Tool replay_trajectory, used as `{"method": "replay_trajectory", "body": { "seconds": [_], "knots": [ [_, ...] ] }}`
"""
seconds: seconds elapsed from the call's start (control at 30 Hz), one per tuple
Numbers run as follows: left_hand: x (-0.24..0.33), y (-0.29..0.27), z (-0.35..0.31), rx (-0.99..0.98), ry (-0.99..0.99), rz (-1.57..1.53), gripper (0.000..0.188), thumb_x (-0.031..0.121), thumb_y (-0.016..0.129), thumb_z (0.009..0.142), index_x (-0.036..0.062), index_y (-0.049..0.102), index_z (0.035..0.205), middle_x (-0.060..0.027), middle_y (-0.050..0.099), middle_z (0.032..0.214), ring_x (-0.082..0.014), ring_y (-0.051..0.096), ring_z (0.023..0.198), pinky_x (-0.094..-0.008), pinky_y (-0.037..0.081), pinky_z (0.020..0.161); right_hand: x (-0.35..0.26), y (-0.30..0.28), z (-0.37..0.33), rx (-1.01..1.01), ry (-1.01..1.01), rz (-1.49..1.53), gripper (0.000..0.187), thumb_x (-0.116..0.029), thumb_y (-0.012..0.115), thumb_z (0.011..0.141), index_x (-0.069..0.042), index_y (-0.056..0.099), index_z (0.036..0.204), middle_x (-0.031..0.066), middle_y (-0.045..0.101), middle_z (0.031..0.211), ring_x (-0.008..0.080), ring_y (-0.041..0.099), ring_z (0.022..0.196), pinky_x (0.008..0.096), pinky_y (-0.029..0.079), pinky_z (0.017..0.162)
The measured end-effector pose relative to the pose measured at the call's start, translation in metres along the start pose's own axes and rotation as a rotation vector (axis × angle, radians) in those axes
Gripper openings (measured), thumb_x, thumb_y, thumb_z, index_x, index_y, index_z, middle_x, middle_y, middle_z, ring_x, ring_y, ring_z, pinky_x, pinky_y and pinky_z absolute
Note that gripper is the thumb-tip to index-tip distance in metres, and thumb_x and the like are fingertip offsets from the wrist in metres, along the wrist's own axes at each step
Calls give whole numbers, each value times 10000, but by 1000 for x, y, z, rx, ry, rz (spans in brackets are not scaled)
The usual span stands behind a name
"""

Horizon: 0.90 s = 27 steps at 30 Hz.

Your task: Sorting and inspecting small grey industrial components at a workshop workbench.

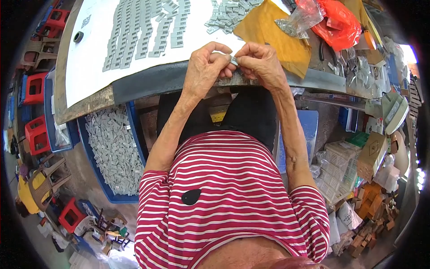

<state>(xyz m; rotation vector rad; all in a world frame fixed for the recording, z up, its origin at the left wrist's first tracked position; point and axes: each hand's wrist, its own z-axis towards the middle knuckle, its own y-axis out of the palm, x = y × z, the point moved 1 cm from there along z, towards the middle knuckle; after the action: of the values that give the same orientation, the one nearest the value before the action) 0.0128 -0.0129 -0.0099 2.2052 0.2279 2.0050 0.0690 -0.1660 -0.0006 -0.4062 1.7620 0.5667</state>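
Observation:
At the table's front edge, my left hand (207, 67) and my right hand (261, 65) meet. Between their fingertips is a small grey plastic piece (234, 60), pinched from both sides; its finer detail is too small to make out. To the left on the white sheet (85, 58) lie long rows of similar grey pieces (134, 31), set side by side. A loose heap of grey pieces (224, 17) lies beyond my hands. Right of the heap, a yellow-brown cloth (273, 38) carries a pile of tiny metal parts (290, 29).
A blue bin (107, 193) full of grey pieces stands on the floor at left. A black ring (78, 37) sits on the sheet. Red plastic bags (338, 24) and black-handled pliers (327, 51) lie at right. Red stools (36, 134) and a white crate (338, 168) stand around.

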Motion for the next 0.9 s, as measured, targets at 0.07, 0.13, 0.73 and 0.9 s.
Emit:
{"method": "replay_trajectory", "body": {
  "seconds": [0.07,0.13,0.73,0.9],
  "knots": [
    [-1,0,0,-11,-1,1,170,77,516,850,-31,538,980,-85,626,701,-88,568,587,-196,452,560,1,-1,1,-8,15,45,28,5,580,749,14,574,775,3,499,579,46,424,465,175,306,389],
    [-3,0,1,-33,-2,-7,169,85,518,853,-24,540,980,-80,626,702,-86,568,590,-195,453,563,3,-2,1,1,20,66,16,9,576,745,6,569,760,-6,485,563,42,407,446,172,291,380],
    [17,-15,-12,-60,250,564,202,72,614,777,-7,595,962,-82,633,749,-118,590,685,-233,470,627,-2,2,3,-56,68,18,43,-16,593,765,18,584,790,-2,494,588,45,419,479,173,304,403],
    [16,-29,-18,21,312,674,182,83,607,788,-8,594,945,-91,636,769,-136,601,700,-246,478,633,5,10,8,-59,25,35,142,-106,597,822,18,605,892,16,542,670,55,470,538,169,378,463]
  ]
}}
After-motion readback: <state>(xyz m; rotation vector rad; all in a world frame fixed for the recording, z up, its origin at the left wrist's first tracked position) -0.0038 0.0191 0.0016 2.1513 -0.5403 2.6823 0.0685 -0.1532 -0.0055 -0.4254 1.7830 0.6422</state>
